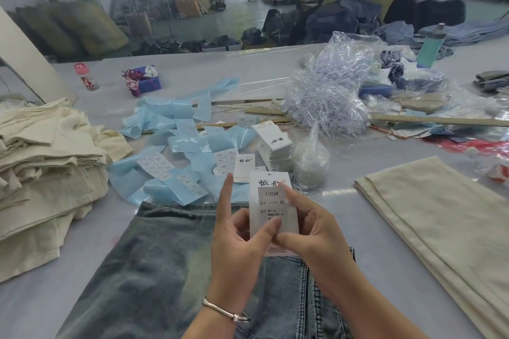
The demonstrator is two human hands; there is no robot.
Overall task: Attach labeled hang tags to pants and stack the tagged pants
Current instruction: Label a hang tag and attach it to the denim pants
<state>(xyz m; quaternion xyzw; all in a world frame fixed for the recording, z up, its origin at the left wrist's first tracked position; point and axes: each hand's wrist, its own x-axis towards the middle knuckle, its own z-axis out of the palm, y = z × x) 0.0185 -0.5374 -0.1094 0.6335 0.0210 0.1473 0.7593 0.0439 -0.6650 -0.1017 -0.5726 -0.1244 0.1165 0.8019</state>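
Both hands hold a white rectangular card hang tag (271, 187) upright above the near edge of the grey worktop (338, 201), over faded blue denim pants (154, 264). The tag has a punched hole, black brush characters and a white sticker label (275, 209) reading "1103#" and "XL". The left hand (237, 242) pinches it, thumb on the label; the right hand (311, 231) grips its right edge.

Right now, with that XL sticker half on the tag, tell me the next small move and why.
Probably press the size label flat onto the hang tag with the left thumb. Both the left hand and right hand pinch it above the jeans, and its lower part is covered by fingers, so it may not be stuck down yet.
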